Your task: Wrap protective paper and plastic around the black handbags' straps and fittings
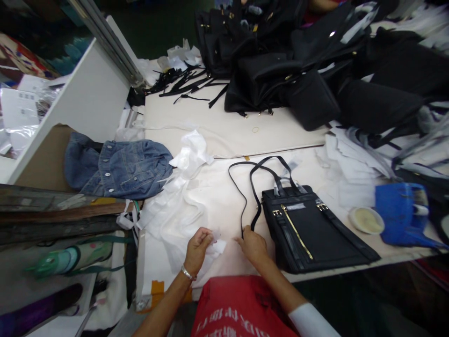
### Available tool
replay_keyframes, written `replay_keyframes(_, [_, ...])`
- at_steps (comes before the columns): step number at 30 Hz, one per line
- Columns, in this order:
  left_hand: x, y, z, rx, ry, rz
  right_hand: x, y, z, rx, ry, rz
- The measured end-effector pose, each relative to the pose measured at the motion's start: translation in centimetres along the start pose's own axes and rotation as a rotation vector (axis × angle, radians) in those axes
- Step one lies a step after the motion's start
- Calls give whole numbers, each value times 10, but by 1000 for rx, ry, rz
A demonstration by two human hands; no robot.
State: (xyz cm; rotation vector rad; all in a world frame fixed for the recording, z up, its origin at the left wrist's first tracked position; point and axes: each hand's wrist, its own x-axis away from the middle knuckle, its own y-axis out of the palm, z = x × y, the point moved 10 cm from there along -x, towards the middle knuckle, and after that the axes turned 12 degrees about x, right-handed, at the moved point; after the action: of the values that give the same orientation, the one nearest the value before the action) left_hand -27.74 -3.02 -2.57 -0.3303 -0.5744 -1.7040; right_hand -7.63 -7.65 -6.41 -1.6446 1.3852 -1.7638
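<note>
Surface (196, 112) edge runs along the front, just above the red apron (238, 309), and on the left a white panel (84, 93) stands up like a wall. A seam crosses the middle. Pale room for moving lies between the crumpled paper (189, 201) on the left and the black bag (326, 234) on the right; another strip runs beyond the seam, up to the heaped bags (266, 75). The bag lies flat, its lower side close to the front edge, its straps (251, 180) looped out leftward. Right of it, a tub (366, 220) and a blue jug (400, 208) take up the corner.

Left hand (197, 250) is nearly closed, thumb and fingertips pinching a small pale scrap (216, 233) beside the paper. Right hand (253, 244) is half curled over the straps, touching them just left of the bag, thumb apart; whether it grips them I cannot tell.
</note>
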Motion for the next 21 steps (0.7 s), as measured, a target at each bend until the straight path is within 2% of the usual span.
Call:
replay_keyframes(3, [1, 0, 3, -32, -2, -21, -4, 10, 4, 40, 21, -13])
replay_keyframes(6, [1, -1, 5, -46, 6, -27, -6, 12, 6, -89, 17, 29])
replay_keyframes(8, [1, -3, 5, -46, 9, -25, -6, 16, 7, -336, 18, -14])
replay_keyframes(11, [1, -4, 4, -54, 1, -27, 2, 22, -4, -983, 40, -227])
replay_keyframes(13, [2, -4, 2, -60, -6, -35, 8, 8, -17, -1386, 45, -314])
replay_keyframes(15, [2, -3, 0, -59, -15, -45, 12, -16, -27, -1608, 32, -300])
replay_keyframes(18, [4, 1, -2, -53, -36, -51, 14, -48, -36, -1661, 1, -198])
replay_keyframes(21, [5, 4, -2, -51, -39, -46, 16, -62, -45, -1607, -43, -128])
